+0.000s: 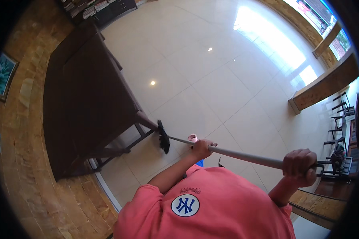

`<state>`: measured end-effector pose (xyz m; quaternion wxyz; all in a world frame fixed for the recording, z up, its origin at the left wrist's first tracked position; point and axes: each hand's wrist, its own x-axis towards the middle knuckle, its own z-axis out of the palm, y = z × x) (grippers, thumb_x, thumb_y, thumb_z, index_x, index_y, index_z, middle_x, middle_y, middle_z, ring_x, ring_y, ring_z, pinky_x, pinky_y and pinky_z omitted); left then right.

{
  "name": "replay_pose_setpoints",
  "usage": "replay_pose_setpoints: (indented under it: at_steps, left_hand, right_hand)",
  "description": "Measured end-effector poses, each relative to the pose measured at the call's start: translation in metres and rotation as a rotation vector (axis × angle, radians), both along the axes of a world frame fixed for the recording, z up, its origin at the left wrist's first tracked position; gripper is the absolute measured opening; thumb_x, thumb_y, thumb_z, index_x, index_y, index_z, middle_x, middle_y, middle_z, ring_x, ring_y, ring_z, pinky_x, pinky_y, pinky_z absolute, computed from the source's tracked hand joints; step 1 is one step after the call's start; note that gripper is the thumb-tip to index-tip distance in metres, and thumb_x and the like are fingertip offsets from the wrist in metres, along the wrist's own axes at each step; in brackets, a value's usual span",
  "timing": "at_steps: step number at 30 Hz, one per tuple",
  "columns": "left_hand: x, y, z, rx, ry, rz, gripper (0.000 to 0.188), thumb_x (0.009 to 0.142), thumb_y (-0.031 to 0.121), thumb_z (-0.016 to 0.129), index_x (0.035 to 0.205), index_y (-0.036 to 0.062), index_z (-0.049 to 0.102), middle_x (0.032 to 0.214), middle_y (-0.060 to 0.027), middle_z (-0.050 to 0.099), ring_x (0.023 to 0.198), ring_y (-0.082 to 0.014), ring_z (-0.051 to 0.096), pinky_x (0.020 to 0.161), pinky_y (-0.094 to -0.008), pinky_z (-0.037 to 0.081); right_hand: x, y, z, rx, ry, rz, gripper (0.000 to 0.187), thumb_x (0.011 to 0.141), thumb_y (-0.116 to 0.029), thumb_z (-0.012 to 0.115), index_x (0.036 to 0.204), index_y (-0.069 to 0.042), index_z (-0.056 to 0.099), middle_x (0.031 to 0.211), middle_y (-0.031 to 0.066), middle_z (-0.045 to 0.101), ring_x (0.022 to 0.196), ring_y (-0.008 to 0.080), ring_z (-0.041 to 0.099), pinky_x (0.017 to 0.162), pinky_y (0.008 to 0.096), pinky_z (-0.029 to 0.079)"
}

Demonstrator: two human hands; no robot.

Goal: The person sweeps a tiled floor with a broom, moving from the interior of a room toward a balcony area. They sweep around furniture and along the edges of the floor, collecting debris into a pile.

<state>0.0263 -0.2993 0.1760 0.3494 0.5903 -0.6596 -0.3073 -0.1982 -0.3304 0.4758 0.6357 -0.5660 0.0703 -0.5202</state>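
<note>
A broom with a long grey handle (249, 157) slants across in front of me. Its dark bristle head (163, 137) is down at the floor, close to a leg of the dark table. Partway down the handle, my left hand (203, 149) is closed round it. Near the top end, at the right, my right hand (300, 167) grips the same handle in a fist. A dark hanging loop (320, 170) shows just past the right fist.
A large dark brown table (87, 99) stands at the left along a stone-tiled wall (28, 83). Glossy pale floor tiles (195, 75) stretch ahead. A pillar (327, 85) rises at the right, with dark chairs (337, 123) beyond. Bookshelves (95, 10) stand at the far left.
</note>
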Motion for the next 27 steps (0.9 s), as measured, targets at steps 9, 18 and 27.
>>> replay_pose_setpoints:
  at_steps: [9,18,27]
  left_hand:
    - [-0.010,-0.206,-0.037,-0.023,0.129,-0.182,0.030,0.073,0.029,0.066,0.061,0.0041,0.054,0.066,-0.0156,0.055,0.067,-0.0330,0.055,0.062,-0.0425,0.043]
    - [-0.003,-0.200,0.047,-0.145,0.120,-0.181,0.039,0.075,0.027,0.065,0.052,0.0040,0.043,0.052,-0.0143,0.047,0.051,-0.0340,0.048,0.049,-0.0420,0.038]
    - [-0.069,-0.321,-0.040,-0.096,0.229,-0.289,0.039,0.074,0.025,0.068,0.055,0.0006,0.045,0.056,-0.0164,0.045,0.053,-0.0334,0.047,0.049,-0.0406,0.036]
  right_hand:
    - [0.095,-0.085,0.001,-0.457,0.582,0.301,0.032,0.060,-0.005,0.069,0.054,-0.007,0.038,0.050,0.0043,0.037,0.043,0.0226,0.041,0.040,0.0327,0.029]
    - [0.020,-0.157,0.062,-0.032,-0.009,-0.107,0.032,0.074,-0.013,0.067,0.051,-0.009,0.044,0.040,0.0021,0.044,0.031,0.0118,0.044,0.030,0.0226,0.040]
    - [0.084,-0.209,0.008,-0.404,0.671,0.185,0.033,0.061,-0.004,0.066,0.050,-0.005,0.035,0.047,0.0040,0.033,0.040,0.0204,0.040,0.040,0.0342,0.032]
